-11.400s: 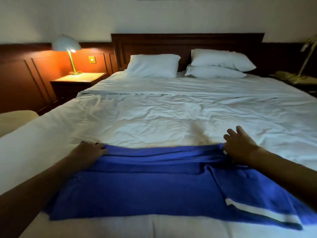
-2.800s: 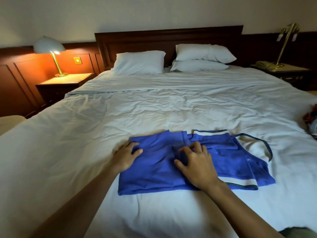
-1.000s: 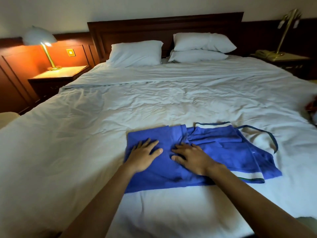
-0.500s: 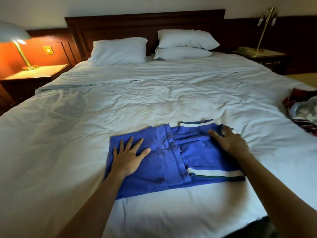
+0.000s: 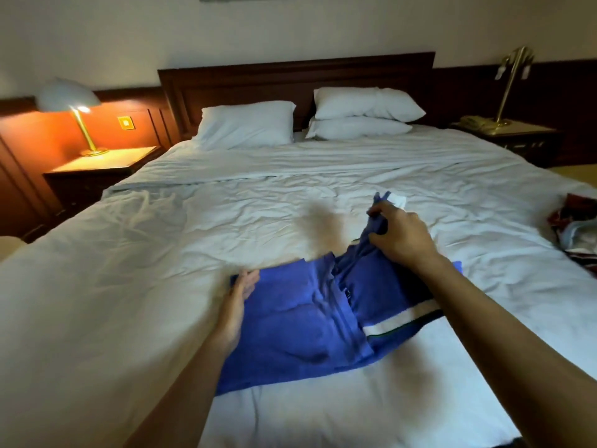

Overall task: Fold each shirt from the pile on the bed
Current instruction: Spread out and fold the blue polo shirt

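On the bed [image 5: 135,286], the right hand [image 5: 402,236] gripped the blue shirt [image 5: 290,321] by its raised far edge, while the left hand [image 5: 237,307] rested, fingers straight, against its left side.

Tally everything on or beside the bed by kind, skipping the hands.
white pillows: 3
bedside lamps: 2
nightstands: 2
telephone: 1
blue shirt: 1
clothes pile, cut off at the right edge: 1
Total: 10

shirt [image 5: 290,321]: blue (white stripe) | sheet [image 5: 290,195]: white | headboard [image 5: 290,79]: dark brown
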